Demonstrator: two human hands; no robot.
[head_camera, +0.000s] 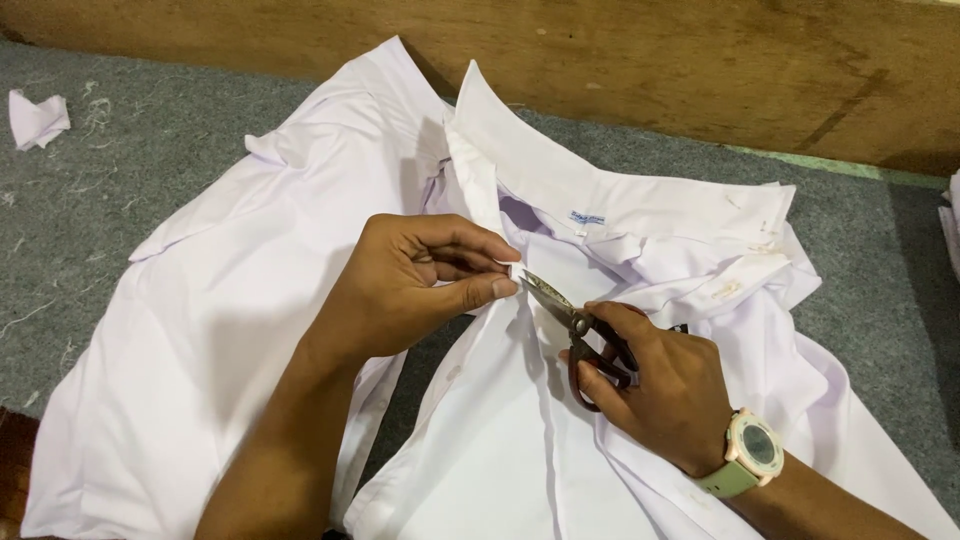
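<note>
Shirt (250, 300) looks light, limp, best held pinched taut; left hand (410, 285) pinches its small tag (517, 271), right hand (660, 385) closed around scissors (575, 325) on the grey bench (60, 240).

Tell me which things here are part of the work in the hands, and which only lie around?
In use:
- white shirt
- small white tag, pinched by the left hand
- scissors, in the right hand, blades at the tag

Lying about:
- white cloth scrap
- loose threads on the grey mat
- wooden board
</note>
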